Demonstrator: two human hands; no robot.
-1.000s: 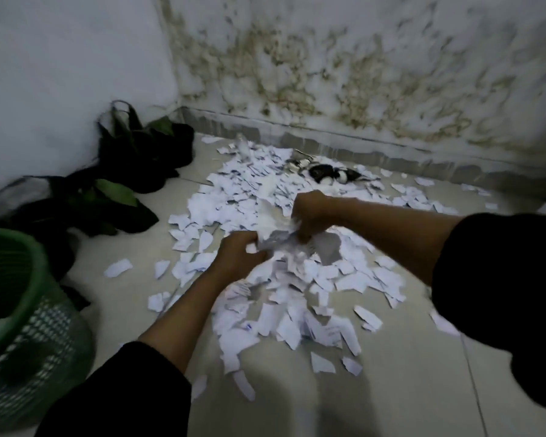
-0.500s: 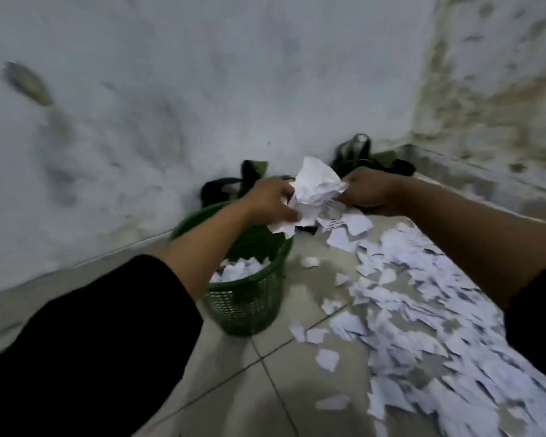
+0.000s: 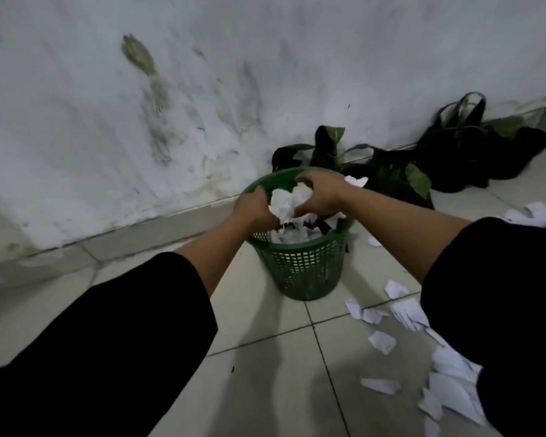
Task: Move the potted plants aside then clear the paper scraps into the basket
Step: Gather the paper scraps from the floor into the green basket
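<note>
We are holding a wad of paper scraps [image 3: 289, 201] over the green basket [image 3: 300, 266], left hand [image 3: 255, 208] and right hand [image 3: 320, 195] fingers curled around it. Potted plants [image 3: 401, 171] are sitting aside by the far wall; loose scraps [image 3: 448, 373] are still littering the floor on the right.

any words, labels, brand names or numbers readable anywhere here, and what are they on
None can be read.
White torn paper scraps on the floor: a few carry faint bluish marks, too blurred to read.
Bundle of white scraps between the left hand and right hand: no legible print.
Green plastic mesh basket: no label visible.
Stained white wall: marks only, no writing.
</note>
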